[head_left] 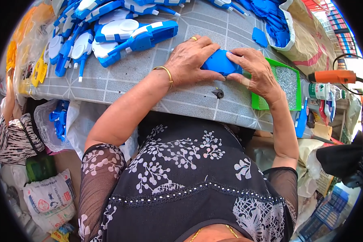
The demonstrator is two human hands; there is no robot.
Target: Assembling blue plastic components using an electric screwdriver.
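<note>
Over the grey tiled-pattern tabletop point(141, 74), both hands hold a blue plastic housing point(220, 62). My left hand point(191, 58) grips its left end, thumb along the near edge and fingers over the far side. My right hand point(256, 72) closes on its right end with thumb and fingers. The fingers cover part of the housing, so its underside is hidden. A small dark pointed piece point(218, 93) lies on the table just below the hands. Beside my right wrist stands a bright green tray point(255, 101) of small silvery metal pieces point(286, 80).
Blue-and-white plastic assemblies point(121, 30) are heaped at the far left. A paper sack point(310, 36) of blue parts stands far right, with a loose blue piece point(259, 37) beside it. An orange-handled tool point(332, 76) with a cord and a plastic bottle point(320, 91) are at the right.
</note>
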